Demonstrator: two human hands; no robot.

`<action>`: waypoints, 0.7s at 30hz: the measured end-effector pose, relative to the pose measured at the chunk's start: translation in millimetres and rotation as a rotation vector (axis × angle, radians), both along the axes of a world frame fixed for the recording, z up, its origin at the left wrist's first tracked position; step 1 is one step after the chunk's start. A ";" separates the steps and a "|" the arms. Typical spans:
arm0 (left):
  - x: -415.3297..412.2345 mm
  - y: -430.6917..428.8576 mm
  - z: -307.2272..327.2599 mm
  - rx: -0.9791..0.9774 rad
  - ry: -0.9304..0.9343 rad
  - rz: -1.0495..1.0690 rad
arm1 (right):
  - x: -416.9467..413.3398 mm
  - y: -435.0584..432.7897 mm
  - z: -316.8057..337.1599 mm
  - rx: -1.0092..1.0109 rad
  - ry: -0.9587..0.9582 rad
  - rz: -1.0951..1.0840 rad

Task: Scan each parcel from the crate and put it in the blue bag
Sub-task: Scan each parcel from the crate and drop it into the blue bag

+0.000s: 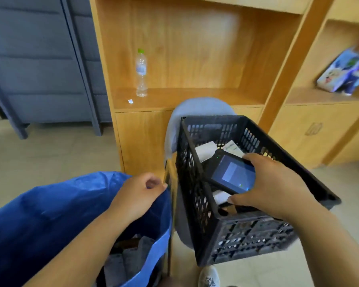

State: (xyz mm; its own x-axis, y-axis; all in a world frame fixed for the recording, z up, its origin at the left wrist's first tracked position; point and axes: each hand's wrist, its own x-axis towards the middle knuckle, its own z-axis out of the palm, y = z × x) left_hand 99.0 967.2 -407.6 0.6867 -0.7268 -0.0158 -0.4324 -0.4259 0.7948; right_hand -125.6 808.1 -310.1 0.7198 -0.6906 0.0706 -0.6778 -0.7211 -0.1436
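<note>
A black slatted crate (pixel 197 183) sits tilted on a grey chair in the middle. White parcels (pixel 205 151) with labels lie inside it. My right hand (pixel 272 183) grips a dark handheld scanner (pixel 233 172) with a lit screen, held over the crate's inside. At the lower left stands the open blue bag (pixel 39 214), with grey parcels (pixel 131 255) visible in its bottom. My left hand (pixel 139 195) pinches the bag's rim at its right edge, close to the crate's left wall.
A wooden shelf unit (pixel 195 59) fills the back, with a clear water bottle (pixel 141 73) on its ledge and a colourful box (pixel 340 71) in the right bay. Grey metal racking (pixel 39 69) stands at the left. A shoe (pixel 208 276) shows on the tiled floor.
</note>
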 end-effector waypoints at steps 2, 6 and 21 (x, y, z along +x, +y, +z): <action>-12.4 -35.4 8.6 -0.035 -0.014 -0.063 | -18.4 -23.0 -3.5 0.025 -0.014 -0.054; -36.3 -114.5 12.2 -0.066 -0.089 -0.196 | -45.5 -74.0 -22.9 0.030 0.011 -0.179; -41.0 -339.1 -77.0 0.858 -0.725 -0.791 | -46.5 -217.5 -96.6 0.008 0.068 -0.292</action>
